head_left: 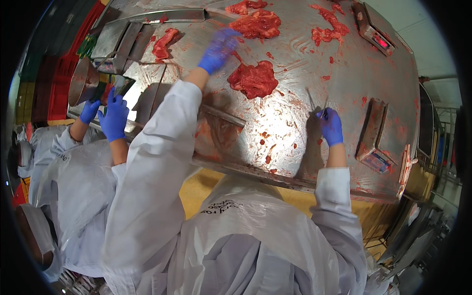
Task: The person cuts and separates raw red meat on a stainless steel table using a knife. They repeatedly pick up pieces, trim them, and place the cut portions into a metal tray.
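Note:
My left hand (pixel 220 51), in a blue glove, stretches far over the steel table (pixel 295 64) and is smeared by motion. Its fingertips are close to a heap of red meat (pixel 259 24); whether they touch or grip it cannot be made out. Nearer to me lies a flat piece of red raw meat (pixel 254 79), apart from both hands. On the right, my blue-gloved right hand (pixel 332 128) is closed around a knife (pixel 325 102), its narrow blade pointing away from me above the tabletop.
Two scales with lit displays (pixel 375 137) (pixel 376 32) stand along the right side. More meat lies at the far right (pixel 330 25) and far left (pixel 164 44). At left, a co-worker's gloved hands (pixel 114 118) work beside a metal bowl (pixel 83 82) and red crates (pixel 61 83).

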Motion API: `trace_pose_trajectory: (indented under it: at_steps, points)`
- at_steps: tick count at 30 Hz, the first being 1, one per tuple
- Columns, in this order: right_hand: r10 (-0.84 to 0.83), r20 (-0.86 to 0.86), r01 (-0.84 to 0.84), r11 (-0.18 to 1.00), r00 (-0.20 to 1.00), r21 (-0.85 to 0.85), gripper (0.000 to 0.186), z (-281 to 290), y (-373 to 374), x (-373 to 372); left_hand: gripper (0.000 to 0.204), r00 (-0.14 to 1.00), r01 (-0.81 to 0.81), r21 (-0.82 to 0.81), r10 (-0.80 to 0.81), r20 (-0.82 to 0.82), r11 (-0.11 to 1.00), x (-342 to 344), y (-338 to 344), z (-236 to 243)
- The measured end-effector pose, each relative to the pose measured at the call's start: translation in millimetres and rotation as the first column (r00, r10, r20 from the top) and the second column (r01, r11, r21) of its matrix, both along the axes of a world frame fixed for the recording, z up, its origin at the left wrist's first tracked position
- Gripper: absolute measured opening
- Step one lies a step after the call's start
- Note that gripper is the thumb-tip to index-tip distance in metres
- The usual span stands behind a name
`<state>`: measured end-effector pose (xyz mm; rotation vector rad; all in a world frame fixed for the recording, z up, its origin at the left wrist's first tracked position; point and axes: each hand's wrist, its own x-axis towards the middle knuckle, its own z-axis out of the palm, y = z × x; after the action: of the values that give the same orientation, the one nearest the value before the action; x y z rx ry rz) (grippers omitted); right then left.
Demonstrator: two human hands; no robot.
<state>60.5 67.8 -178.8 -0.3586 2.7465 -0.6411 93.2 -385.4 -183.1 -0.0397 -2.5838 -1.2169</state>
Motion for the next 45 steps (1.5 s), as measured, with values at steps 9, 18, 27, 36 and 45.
trace_pose_trajectory:
  at_steps: [9,18,27,36,45]
  points:
    - [-0.183,-0.073,0.184,0.983,0.980,0.010,0.036,-0.1,-35.6,-46.5,0.055,0.988,-0.044,-0.379,0.097,0.120,0.924,-6.9,42.0,-58.7]
    - [0.348,-0.373,-0.503,0.698,0.860,-0.509,0.026,32.3,-205.0,63.4,0.039,0.901,-0.431,0.268,0.393,0.186,0.862,155.6,13.7,27.5]
    - [0.552,-0.177,-0.574,0.725,0.815,-0.380,0.051,22.9,-197.1,122.2,0.048,0.862,-0.506,0.337,0.451,0.231,0.794,221.5,51.7,-9.7]
    - [0.261,-0.476,-0.193,0.963,0.840,0.188,0.026,21.6,-217.3,-65.6,0.061,0.939,-0.293,-0.449,0.342,0.030,0.844,65.1,70.9,-34.9]
    - [0.529,-0.273,-0.492,0.848,0.804,0.197,0.032,85.9,-224.5,-44.5,0.050,0.966,-0.242,0.176,0.254,-0.048,0.954,130.6,75.3,10.8]
